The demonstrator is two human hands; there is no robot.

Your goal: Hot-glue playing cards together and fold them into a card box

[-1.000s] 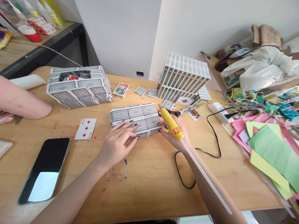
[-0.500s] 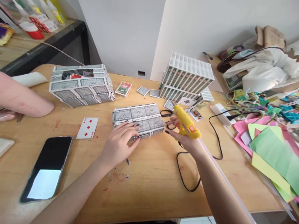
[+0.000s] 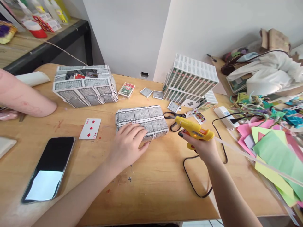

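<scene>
Card-covered box (image 3: 143, 116) under left hand (image 3: 129, 138)

On the table (image 3: 153, 189), the phone (image 3: 48, 170) lies left of the card block (image 3: 155, 123), scissors (image 3: 181, 115) right — stacked packs (image 3: 191, 75) behind the scissors.

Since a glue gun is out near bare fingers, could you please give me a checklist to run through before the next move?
1. Glue gun held: ok, gripped in the right hand.
2. Nozzle away from the left hand: ok, they are well apart.
3. Card-covered block steadied: cannot tell; the left hand lies over its near side, but the pressure does not show.
4. Scissors away from the nozzle: not ok, I'd say; their handles lie close beside it in this view.
5. Cord clear of the right forearm: cannot tell; it passes behind the arm, contact hidden.
</scene>
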